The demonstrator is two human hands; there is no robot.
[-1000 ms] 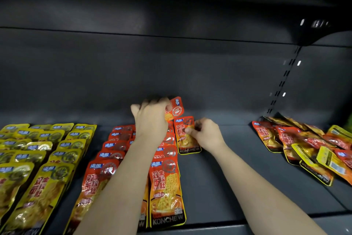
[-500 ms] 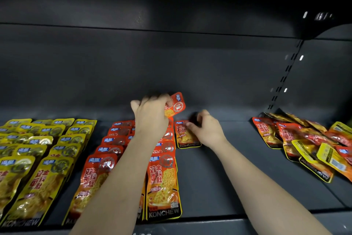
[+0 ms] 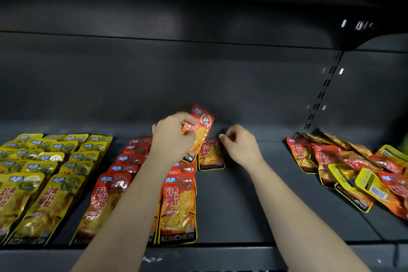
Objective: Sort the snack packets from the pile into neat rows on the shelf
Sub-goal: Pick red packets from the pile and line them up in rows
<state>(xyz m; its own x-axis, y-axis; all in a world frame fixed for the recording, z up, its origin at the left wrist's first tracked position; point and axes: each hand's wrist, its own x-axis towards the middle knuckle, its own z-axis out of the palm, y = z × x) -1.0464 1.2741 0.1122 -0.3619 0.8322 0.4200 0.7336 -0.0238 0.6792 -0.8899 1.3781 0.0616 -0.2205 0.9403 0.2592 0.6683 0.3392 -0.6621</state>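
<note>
Orange packet raised, tilted, pile at right

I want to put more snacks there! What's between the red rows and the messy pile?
Head view: mostly bare shelf, one lone packet at the back, right hand beside it.

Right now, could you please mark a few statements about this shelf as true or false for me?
1. The left hand holds a red packet tilted up at the back of the shelf. True.
2. The yellow packets lie in rows at the shelf's left end. True.
3. Unsorted packets are heaped at the left end. False: the pile lies at the right end.
4. That pile holds only yellow packets. False: it mixes red and yellow ones.
</note>
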